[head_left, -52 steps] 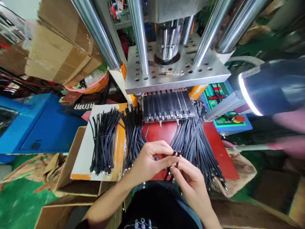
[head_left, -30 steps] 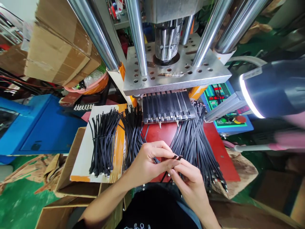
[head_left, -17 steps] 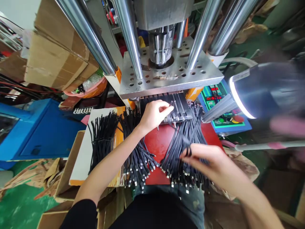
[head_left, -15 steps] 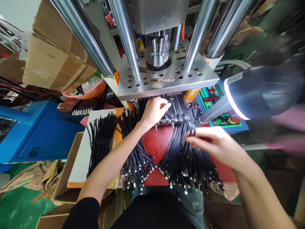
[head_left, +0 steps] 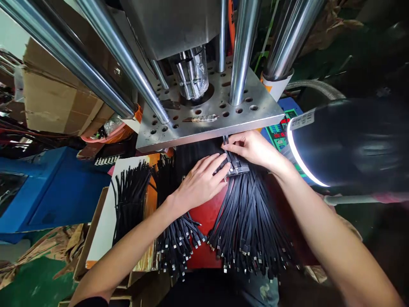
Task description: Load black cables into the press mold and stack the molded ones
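So the right hand (head_left: pixel 251 148) has finger and thumb pinched on a flat black cable (head_left: pixel 226 140) at the black slab-like fixture (head_left: pixel 194 154). Left hand (head_left: pixel 203 181) is half-open against the fixture's front; can't tell if it's gripping anything. Loose silver-tipped black cables (head_left: pixel 249 217) reach the glossy red table's (head_left: pixel 203 215) near edge.

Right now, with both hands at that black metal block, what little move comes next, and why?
I'd perhaps smooth the thin, flat black cable straight along the dark, grooved metal block with the right hand. Its fingertips are at that cable, just below the thick silver steel plate's front edge, while the left hand's fingertips are at the block's front.
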